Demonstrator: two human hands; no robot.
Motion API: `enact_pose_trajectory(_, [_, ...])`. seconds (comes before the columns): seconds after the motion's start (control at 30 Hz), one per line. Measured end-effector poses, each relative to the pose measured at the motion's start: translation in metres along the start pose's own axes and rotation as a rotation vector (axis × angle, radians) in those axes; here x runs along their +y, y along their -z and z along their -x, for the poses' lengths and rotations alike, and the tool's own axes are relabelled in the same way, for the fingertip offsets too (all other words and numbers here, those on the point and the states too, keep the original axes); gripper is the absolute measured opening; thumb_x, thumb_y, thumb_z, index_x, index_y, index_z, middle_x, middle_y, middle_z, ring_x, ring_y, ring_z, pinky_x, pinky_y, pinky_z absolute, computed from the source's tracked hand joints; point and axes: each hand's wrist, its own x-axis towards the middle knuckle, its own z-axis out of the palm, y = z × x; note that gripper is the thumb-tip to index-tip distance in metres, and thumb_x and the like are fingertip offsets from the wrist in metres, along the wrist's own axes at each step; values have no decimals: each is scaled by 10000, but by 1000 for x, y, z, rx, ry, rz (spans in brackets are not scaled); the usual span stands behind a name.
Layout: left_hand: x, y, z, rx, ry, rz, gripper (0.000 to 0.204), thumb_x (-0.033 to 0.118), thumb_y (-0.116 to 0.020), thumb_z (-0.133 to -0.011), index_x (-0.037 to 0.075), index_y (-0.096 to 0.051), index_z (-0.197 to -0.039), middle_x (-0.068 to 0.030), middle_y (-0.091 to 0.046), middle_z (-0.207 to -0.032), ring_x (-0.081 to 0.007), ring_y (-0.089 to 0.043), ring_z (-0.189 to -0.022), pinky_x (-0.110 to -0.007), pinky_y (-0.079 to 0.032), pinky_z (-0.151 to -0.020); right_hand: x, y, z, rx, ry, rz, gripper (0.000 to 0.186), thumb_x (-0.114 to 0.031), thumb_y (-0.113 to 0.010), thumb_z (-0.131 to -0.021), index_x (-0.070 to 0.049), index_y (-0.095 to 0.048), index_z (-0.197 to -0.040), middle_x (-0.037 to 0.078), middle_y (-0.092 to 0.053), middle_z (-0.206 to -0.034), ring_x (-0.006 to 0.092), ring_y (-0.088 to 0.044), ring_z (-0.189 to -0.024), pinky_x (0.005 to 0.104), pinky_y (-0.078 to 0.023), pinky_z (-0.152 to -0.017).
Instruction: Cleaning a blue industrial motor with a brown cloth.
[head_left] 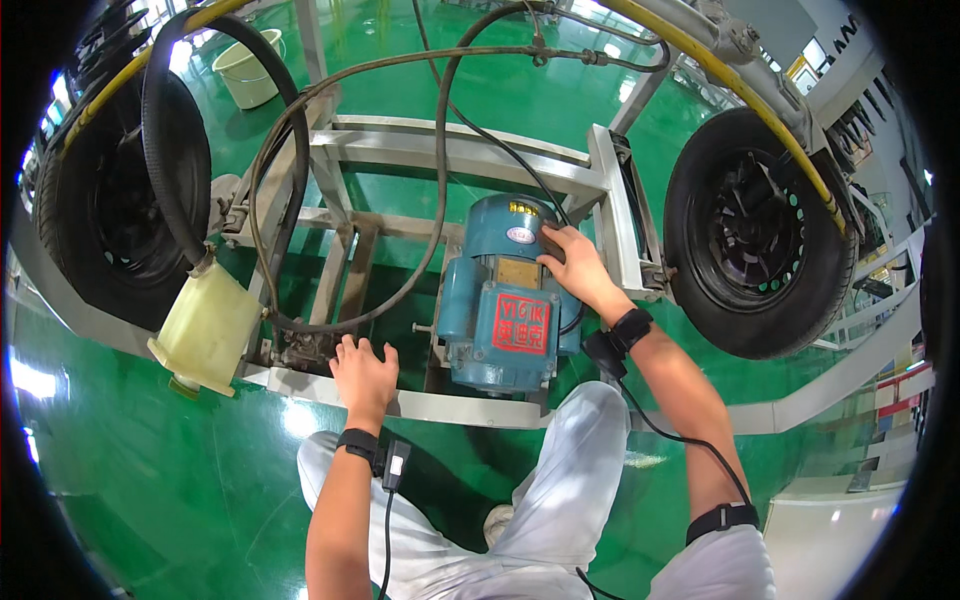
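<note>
A teal electric motor [512, 345] with a red-marked terminal box stands inside a silver metal frame [470, 408]. My right hand [582, 268] rests on the motor's upper right side, thumb and fingers apart, beside a thin black cable [535, 175]. Nothing shows in its grip. At the frame's front rail, my left hand [363, 382] reaches over the edge with its fingers spread. Just past its fingertips sits a dark, greasy mechanism [308, 350]; whether they touch it, I cannot tell. Each wrist wears a black strap with a small wired device.
Wheels with black tyres flank the frame, one at left [130, 200] and one at right [750, 235]. A yellowish plastic reservoir [205, 330] hangs from a thick black hose [155, 150]. Looped hoses cross above the frame. A pale bucket [248, 75] stands on the green floor behind.
</note>
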Motion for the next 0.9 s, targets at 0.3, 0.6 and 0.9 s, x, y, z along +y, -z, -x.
enact_pose_trajectory(0.3, [5, 5, -2, -68, -11, -6, 412, 358, -520, -848, -30, -643, -912, -181, -563, -1104, -329, -523, -1070, -453, -406, -921, 31, 6, -60, -26, -58, -105, 204, -87, -645, -745, 1, -631, -929, 218, -648, -882, 419, -599, -886, 435, -491, -775])
enact_pose_trajectory(0.6, [-4, 0, -2, -26, -27, -4, 397, 354, -520, -849, -24, -641, -872, -168, -564, -1045, -317, -542, -1018, -444, -431, -869, 1, -1, -36, -55, -1, -83, 145, -85, -590, -766, -27, -648, -885, 207, -647, -890, 402, -605, -869, 446, -495, -782])
enact_pose_trajectory(0.9, [-6, -2, 0, -37, -44, 15, 403, 365, -513, -851, -17, -642, -862, -173, -566, -1010, -317, -550, -1002, -436, -442, -850, 3, -10, -58, -43, -19, 61, 150, -55, -556, -760, -16, -659, -862, 207, -647, -880, 382, -612, -873, 460, -495, -773])
